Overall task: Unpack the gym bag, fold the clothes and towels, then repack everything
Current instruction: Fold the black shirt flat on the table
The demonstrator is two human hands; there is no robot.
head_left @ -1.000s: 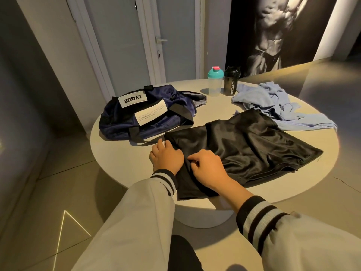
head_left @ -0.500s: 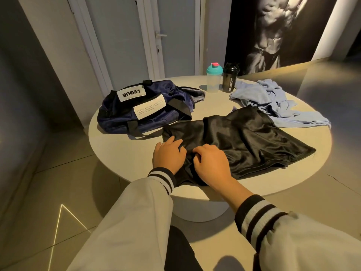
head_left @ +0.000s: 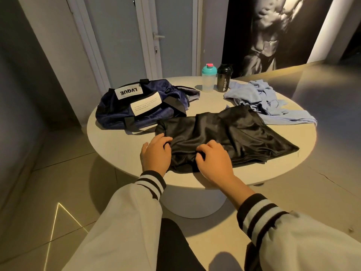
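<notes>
A shiny black garment [head_left: 230,133] lies spread on the round white table [head_left: 121,147], its near end bunched at the front edge. My left hand [head_left: 155,154] grips that bunched end on the left side, fingers curled into the cloth. My right hand [head_left: 212,160] grips the same end just to the right, fingertips tucked into the fabric. A navy gym bag [head_left: 140,106] with white labels lies slumped at the back left of the table. A crumpled light blue garment [head_left: 261,98] lies at the back right, touching the black one.
Two shaker bottles stand at the table's far edge: a clear one with a teal lid [head_left: 208,78] and a black one [head_left: 224,78]. Behind are a grey door [head_left: 172,36] and a dark wall poster. Tiled floor surrounds the table's pedestal.
Both hands have slid slightly forward over the near end of the black garment and gathered it. The garment's near edge has been drawn up from the table's front edge.
</notes>
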